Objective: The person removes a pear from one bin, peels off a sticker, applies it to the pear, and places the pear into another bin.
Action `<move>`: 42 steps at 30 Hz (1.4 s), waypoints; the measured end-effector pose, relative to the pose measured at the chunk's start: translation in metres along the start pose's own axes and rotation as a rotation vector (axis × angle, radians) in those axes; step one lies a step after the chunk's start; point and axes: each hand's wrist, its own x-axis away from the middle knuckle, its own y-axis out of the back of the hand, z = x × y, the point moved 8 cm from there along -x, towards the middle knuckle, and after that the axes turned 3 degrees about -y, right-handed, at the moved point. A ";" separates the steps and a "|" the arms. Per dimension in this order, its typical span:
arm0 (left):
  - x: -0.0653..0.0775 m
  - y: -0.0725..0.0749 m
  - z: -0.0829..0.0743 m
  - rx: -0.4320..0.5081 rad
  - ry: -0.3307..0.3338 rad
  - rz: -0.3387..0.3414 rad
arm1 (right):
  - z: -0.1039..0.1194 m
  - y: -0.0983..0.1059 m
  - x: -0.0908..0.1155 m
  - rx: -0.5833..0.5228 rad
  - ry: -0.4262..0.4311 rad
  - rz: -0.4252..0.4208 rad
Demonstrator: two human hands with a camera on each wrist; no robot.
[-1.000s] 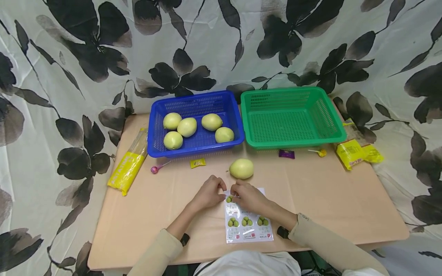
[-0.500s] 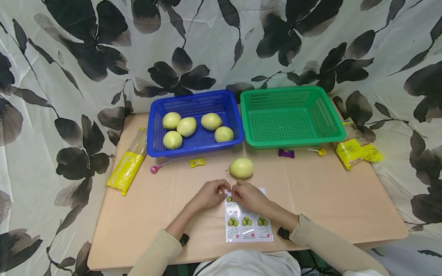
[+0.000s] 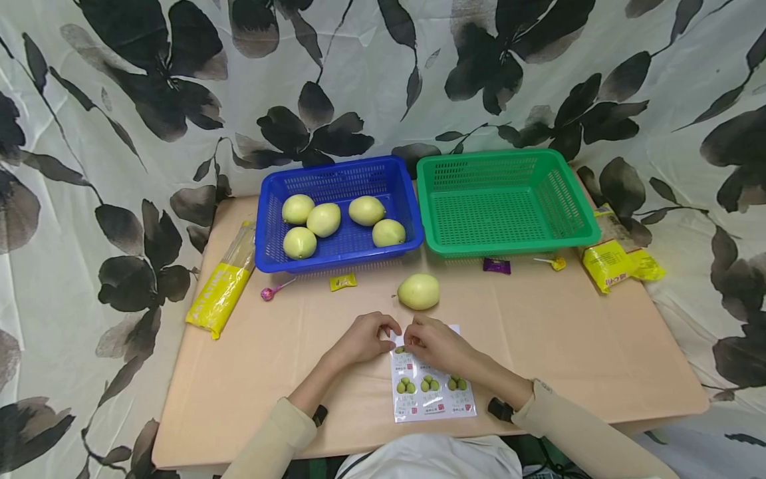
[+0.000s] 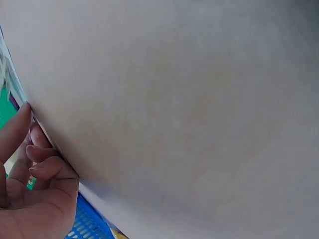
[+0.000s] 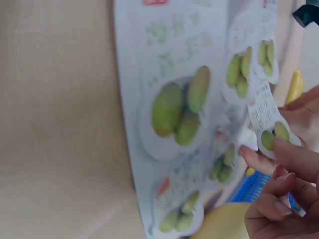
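A white sticker sheet [image 3: 433,407] printed with green fruits lies at the table's near middle. My left hand [image 3: 365,338] pinches its upper left corner; in the left wrist view the left fingers [image 4: 52,169] are curled by an edge. My right hand [image 3: 439,344] is over the upper part of the sheet, thumb and forefinger together. The right wrist view shows a sticker [image 5: 264,112] partly lifted from the sheet, its end pinched by the right hand's fingers [image 5: 297,158]. Just beyond both hands sits a pale yellow-green fruit [image 3: 418,292] with a short stem.
Several similar fruits lie in the blue basket [image 3: 341,259] at the back left. Beside it stands a green basket [image 3: 509,249]. Yellow packets [image 3: 221,293] [image 3: 610,266] lie at both sides. A lollipop [image 3: 267,293], a yellow sweet [image 3: 343,282] and a purple sweet [image 3: 497,266] lie before the baskets.
My left hand has come slightly down and right, to the sheet's corner. The right hand has shifted a little to the right, and the sheet has slid slightly the same way.
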 end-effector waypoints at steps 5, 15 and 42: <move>-0.002 -0.001 0.000 -0.003 0.014 0.009 | 0.007 0.010 0.008 -0.026 0.026 0.020; -0.002 -0.002 0.001 -0.031 -0.007 -0.006 | 0.003 0.055 0.012 -0.209 -0.078 -0.118; -0.006 0.037 -0.020 0.186 0.032 -0.254 | -0.081 0.060 -0.010 -0.750 -0.656 -0.430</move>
